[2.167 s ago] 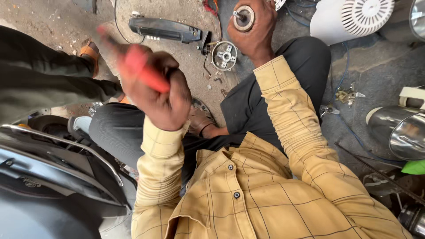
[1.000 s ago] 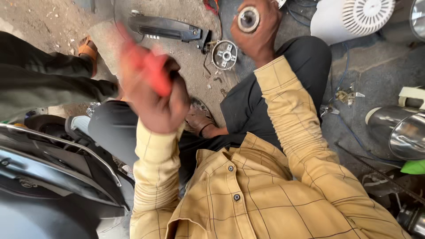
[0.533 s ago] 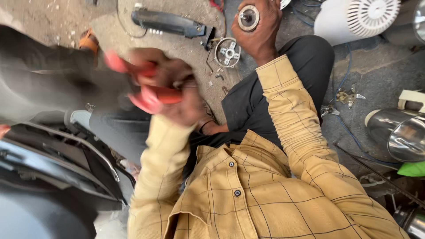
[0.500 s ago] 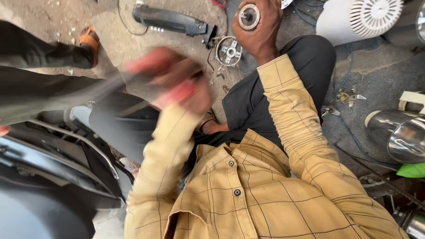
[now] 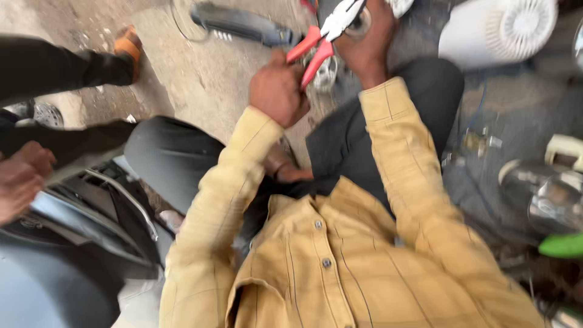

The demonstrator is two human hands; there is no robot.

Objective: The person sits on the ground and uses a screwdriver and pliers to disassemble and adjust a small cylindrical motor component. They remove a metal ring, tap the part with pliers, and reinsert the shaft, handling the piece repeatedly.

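At the left edge of the view, another person's hand (image 5: pixel 18 179) rests on the dark bodywork of a scooter (image 5: pixel 67 243), with that person's orange sandal (image 5: pixel 129 47) planted on the dusty ground (image 5: pixel 200 73) farther up. A long black part (image 5: pixel 243 23) lies on the ground near the top edge. The seated person in a yellow checked shirt raises the left hand (image 5: pixel 278 91), closed around the red handles of a pair of pliers (image 5: pixel 322 37), whose steel nose points up and to the right. The right hand (image 5: pixel 367 39) is wrapped around a small round metal part (image 5: pixel 358 24), mostly hidden, just beside the pliers' nose. A white fan housing (image 5: pixel 498 30) sits near the top right corner, and a chrome lamp (image 5: pixel 546 194) lies at the right edge.
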